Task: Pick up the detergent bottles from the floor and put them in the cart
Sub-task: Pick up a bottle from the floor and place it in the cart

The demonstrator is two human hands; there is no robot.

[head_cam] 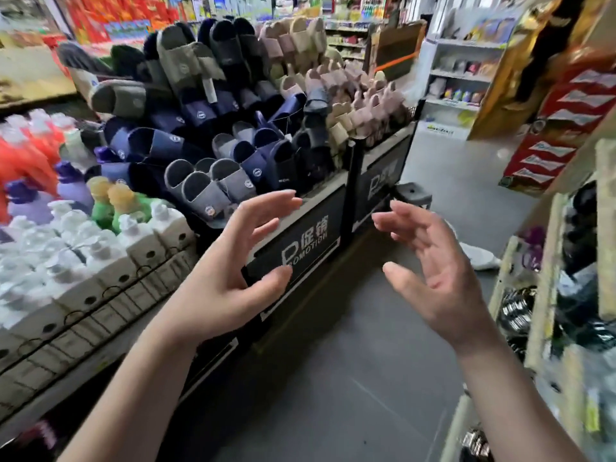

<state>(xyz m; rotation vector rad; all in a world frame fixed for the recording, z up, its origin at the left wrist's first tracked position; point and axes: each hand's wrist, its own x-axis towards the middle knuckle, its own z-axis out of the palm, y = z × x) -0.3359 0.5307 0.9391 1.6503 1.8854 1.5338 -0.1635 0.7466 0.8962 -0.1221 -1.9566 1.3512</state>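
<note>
With left hand (226,278) and right hand (440,281) raised, fingers (266,205) spread and holding nothing, and no detergent bottle or cart showing on the floor (350,378) beside the slipper bin (300,241), this looks like the searching step; next, likely, find a bottle and reach down.

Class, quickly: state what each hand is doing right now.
Left hand: open, holding nothing.
Right hand: open, holding nothing.

The head camera looks forward and down the aisle (350,378), left hand (226,278) and right hand (436,275) close at centre, slippers (233,128) upper left.
</note>
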